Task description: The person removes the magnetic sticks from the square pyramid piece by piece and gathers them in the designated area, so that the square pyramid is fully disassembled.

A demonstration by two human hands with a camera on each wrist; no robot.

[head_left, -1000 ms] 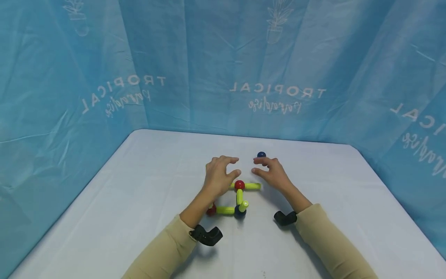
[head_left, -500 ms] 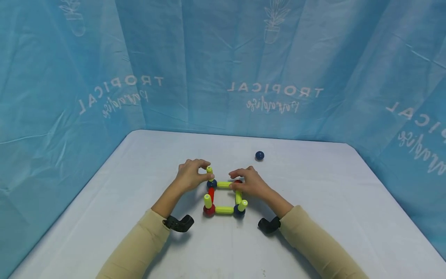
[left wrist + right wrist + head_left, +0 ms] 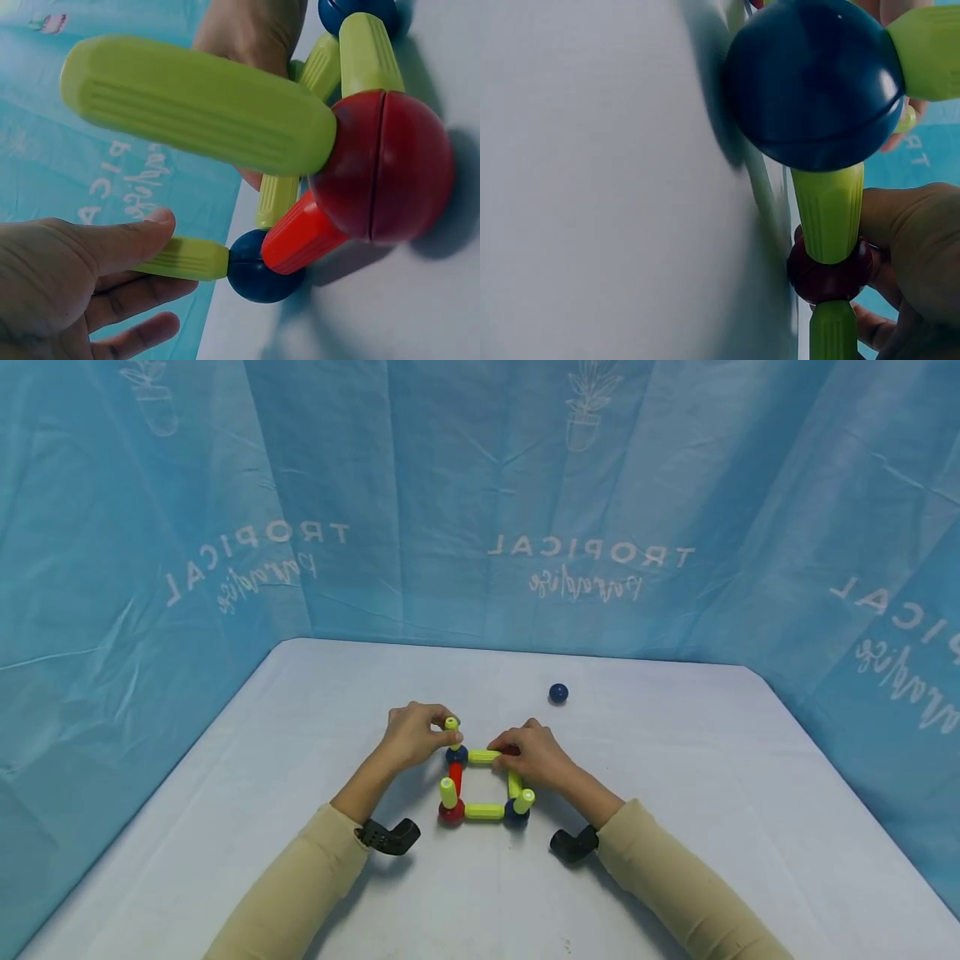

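Observation:
My left hand (image 3: 408,737) pinches an upright lime stick (image 3: 191,259) that stands on a blue ball (image 3: 457,755). My right hand (image 3: 538,757) grips the far-right red ball (image 3: 829,274), mostly covered by the fingers in the head view. These belong to a square frame of sticks and balls on the table. A red stick (image 3: 455,777) forms its left side. Another red ball (image 3: 452,812) and a blue ball (image 3: 814,86) make the near corners, each bearing a raised lime stick. One more lime stick (image 3: 832,330) extends from the gripped ball.
A loose blue ball (image 3: 558,693) lies behind the frame, toward the far edge of the white table (image 3: 360,685). A blue printed curtain (image 3: 450,485) surrounds the table's back and sides.
From hovering above the frame, my left hand has moved left to pinch the upright stick. My right hand has come left and down onto the red ball. Both have barely moved since half a second ago.

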